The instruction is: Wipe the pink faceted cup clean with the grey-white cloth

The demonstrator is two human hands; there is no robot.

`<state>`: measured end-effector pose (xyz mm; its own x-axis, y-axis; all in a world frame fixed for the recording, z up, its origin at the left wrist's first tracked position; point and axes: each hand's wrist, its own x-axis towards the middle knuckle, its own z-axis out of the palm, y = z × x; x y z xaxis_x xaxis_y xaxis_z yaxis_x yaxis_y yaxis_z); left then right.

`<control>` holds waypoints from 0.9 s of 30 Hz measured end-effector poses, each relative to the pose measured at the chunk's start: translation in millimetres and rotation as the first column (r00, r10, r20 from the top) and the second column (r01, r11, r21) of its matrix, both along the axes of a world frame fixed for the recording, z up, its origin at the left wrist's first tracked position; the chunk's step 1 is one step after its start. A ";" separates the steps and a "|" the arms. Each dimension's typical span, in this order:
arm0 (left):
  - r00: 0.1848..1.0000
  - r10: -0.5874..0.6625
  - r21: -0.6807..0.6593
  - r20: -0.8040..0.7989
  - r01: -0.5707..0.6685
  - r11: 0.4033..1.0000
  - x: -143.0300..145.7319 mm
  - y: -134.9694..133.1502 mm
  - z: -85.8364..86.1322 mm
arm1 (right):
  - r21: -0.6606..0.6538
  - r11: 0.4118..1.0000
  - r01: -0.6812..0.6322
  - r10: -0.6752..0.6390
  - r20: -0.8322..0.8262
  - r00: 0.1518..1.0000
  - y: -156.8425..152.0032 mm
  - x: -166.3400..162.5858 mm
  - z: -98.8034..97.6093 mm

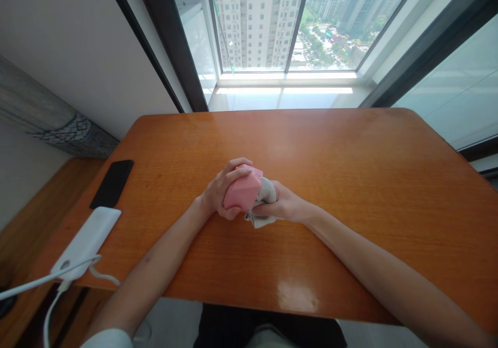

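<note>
My left hand (pixel 221 188) grips a pink faceted object (pixel 241 191) just above the middle of the orange wooden table (pixel 350 182). Its fingers curl over the top and its thumb sits under the near edge. My right hand (pixel 282 205) holds a crumpled beige cloth (pixel 265 195) pressed against the right side of the pink object. A corner of the cloth hangs down toward the tabletop below my right hand. Both forearms reach in from the near edge of the table.
A black phone (pixel 112 183) lies flat near the table's left edge. A white power bank (pixel 87 241) with a white cable (pixel 46 280) plugged in sits at the near left corner. A large window (pixel 272 26) stands beyond the far edge.
</note>
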<state>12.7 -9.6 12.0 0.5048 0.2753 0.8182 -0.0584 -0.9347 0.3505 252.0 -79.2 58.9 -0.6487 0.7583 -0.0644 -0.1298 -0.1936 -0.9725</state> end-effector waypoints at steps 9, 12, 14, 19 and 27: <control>0.999 -0.044 -0.086 -0.013 0.043 0.995 -1.2 -1.9 0.8 | 0.853 0.486 -0.192 -0.223 0.334 0.916 -1.8 -8.5 -20.0; 0.998 -0.055 -0.088 -0.034 0.052 0.995 -1.8 -0.9 0.4 | 0.867 0.253 -0.429 -0.316 0.493 0.811 1.7 -7.0 -23.4; 0.998 -0.051 -0.083 -0.032 0.049 0.995 -2.3 -0.3 0.7 | 0.857 0.179 -0.484 -0.357 0.515 0.779 2.3 -6.6 -25.2; 0.999 -0.031 -0.093 -0.035 0.028 0.995 -3.4 1.0 1.4 | 0.941 0.165 -0.297 -0.457 0.339 0.822 -1.0 -14.1 -36.5; 0.999 0.013 -0.082 0.043 -0.009 0.997 3.1 3.5 0.7 | 0.677 0.699 0.229 -0.385 0.087 0.919 -6.4 -19.4 -19.6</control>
<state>15.8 -6.0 12.7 0.4657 0.3478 0.8137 -0.0649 -0.9036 0.4234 232.5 -85.7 39.3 -0.4014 0.8189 0.4102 0.1488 0.5002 -0.8530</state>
